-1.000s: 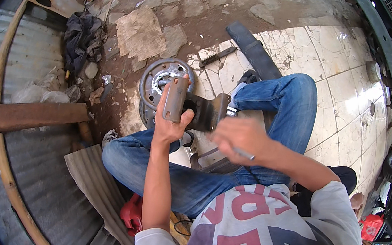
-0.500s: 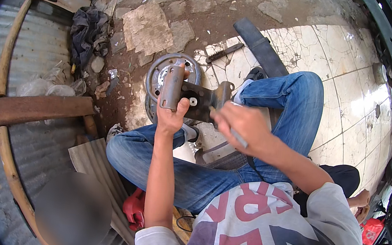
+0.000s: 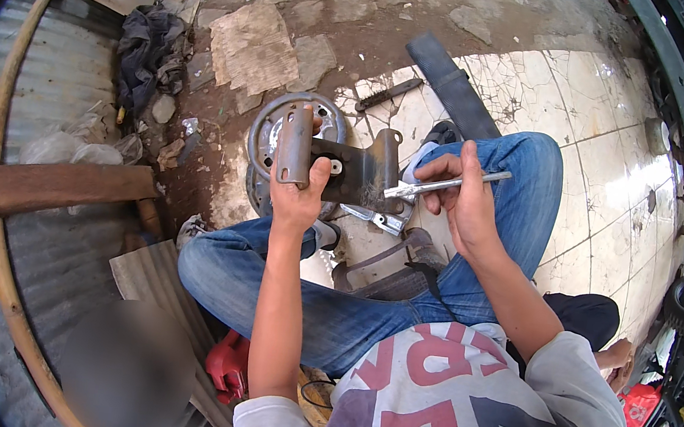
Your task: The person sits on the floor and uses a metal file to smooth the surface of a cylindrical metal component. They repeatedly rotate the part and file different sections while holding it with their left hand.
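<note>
My left hand [image 3: 296,201] grips a worn brown-grey metal bracket [image 3: 351,172] by its slotted left flange [image 3: 295,146], thumb on the near side. The bracket has curved flanges at both ends and a hole near its middle. A slim silver brush-like tool [image 3: 448,184] lies in the closed fingers of my right hand [image 3: 467,203]. Its tip, where fine bristle-like strands show, is beside the bracket's right part. Behind the bracket is a round grey metal wheel-like part [image 3: 264,140], partly hidden. Below the bracket shows a shiny silver metal piece [image 3: 388,219].
Beyond my feet lie a dark strap-like piece [image 3: 456,87] and a dark brush-like tool [image 3: 389,94] on cracked white tiles. A wooden beam [image 3: 54,191] and corrugated sheeting stand left. A red tool [image 3: 228,366] rests beside my left thigh. Another person's hand [image 3: 619,354] shows at right.
My right hand has drawn back to the right from the bracket and turned, so the silver tool now shows clearly. The bracket stays in my left hand, nearly in place.
</note>
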